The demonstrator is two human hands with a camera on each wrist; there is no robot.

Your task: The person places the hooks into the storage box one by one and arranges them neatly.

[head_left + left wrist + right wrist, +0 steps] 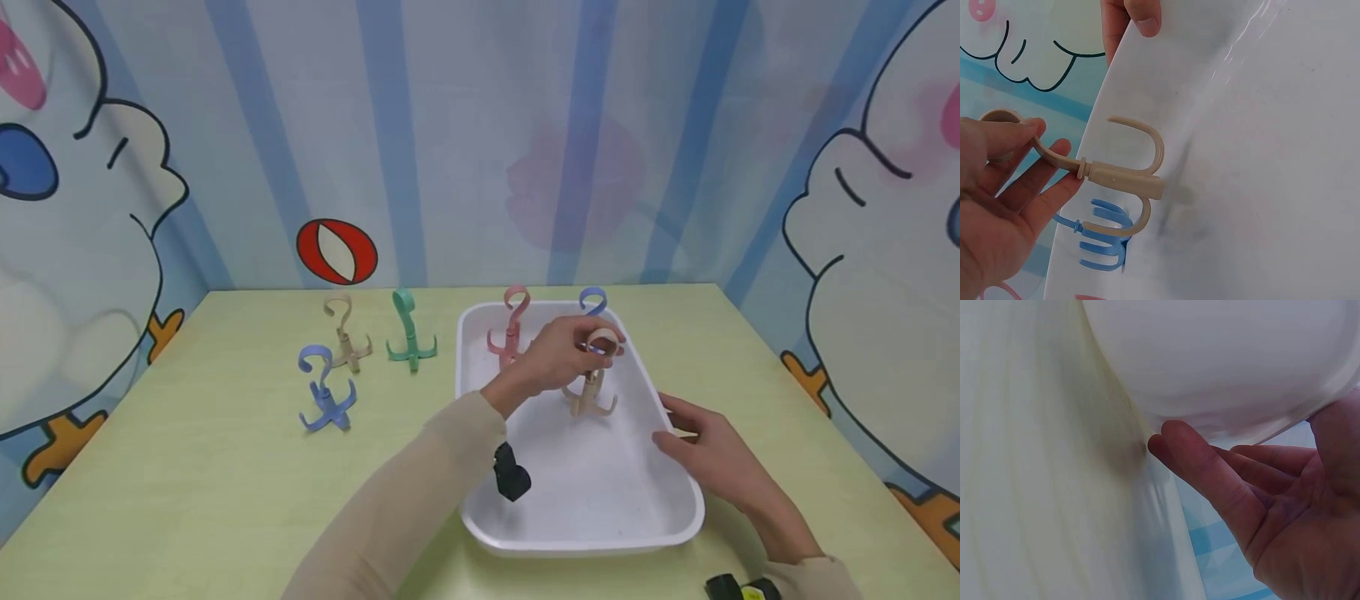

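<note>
My left hand (558, 357) holds a beige four-pronged swivel hook (591, 395) by its curved top, over the white tray (585, 548). The left wrist view shows thumb and fingers around the hook's neck, with its prongs (1154, 144) pointing away from the palm. Inside the tray, toward its far end, are a pink hook (512, 335) and a blue hook (592, 300); the left hand partly hides the blue one. At the tray's right side, my right hand (712, 450) grips the rim, thumb over the edge and fingers along the outer wall.
Left of the tray, a beige hook (344, 335), a green hook (410, 337) and a blue hook (326, 403) lie on the pale yellow table (225, 483). A striped cartoon backdrop (480, 150) stands behind the table.
</note>
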